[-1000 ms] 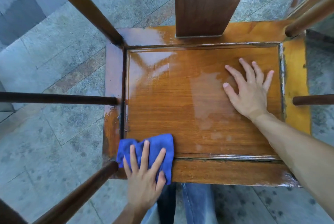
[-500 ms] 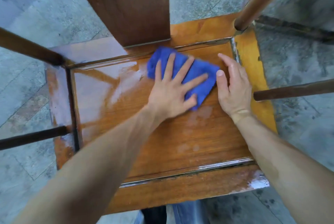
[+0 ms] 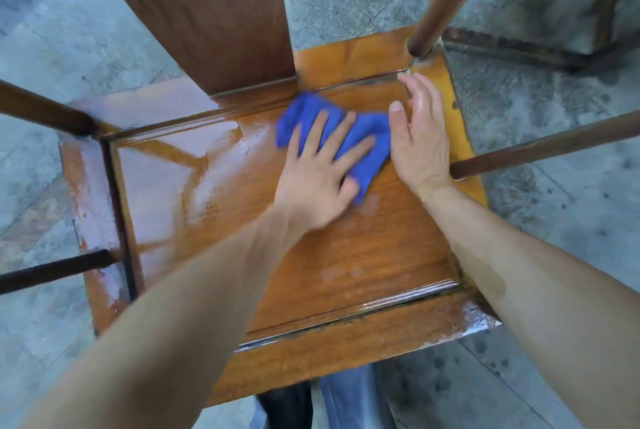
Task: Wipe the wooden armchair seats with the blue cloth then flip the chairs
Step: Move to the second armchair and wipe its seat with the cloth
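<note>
Where blurred, left hand [image 3: 317, 169] flat on blue cloth [image 3: 363, 141] — right hand [image 3: 417, 138] flat on seat [image 3: 346, 255].

Both forearms reach forward; left hand [image 3: 317, 170] lies flat, fingers spread, right hand [image 3: 420, 138] flat alongside.

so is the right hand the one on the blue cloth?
No, the left hand presses flat on the blue cloth; the right hand rests beside it on the seat panel.
</note>
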`<state>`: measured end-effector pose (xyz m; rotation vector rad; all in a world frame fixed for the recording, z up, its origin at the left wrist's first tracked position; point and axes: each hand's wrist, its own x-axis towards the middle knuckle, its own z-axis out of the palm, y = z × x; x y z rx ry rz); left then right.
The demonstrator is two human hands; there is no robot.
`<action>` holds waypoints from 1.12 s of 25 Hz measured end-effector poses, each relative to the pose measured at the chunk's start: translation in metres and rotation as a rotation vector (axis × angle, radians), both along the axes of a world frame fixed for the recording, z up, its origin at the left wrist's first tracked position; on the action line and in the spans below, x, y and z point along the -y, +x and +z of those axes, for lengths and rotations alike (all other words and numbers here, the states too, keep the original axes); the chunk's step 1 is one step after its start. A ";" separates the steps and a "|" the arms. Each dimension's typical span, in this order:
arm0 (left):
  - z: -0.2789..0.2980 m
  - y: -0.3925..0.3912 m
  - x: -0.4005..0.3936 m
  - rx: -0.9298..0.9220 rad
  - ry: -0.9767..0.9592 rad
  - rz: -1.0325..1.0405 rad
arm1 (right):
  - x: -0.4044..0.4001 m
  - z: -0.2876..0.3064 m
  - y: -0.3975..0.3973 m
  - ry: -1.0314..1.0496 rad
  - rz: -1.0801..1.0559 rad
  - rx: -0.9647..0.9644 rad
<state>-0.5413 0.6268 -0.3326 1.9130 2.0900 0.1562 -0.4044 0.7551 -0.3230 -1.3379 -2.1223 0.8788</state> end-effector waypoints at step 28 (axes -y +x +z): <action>0.006 0.086 -0.047 -0.064 -0.196 0.151 | -0.014 0.025 0.010 -0.073 -0.032 0.161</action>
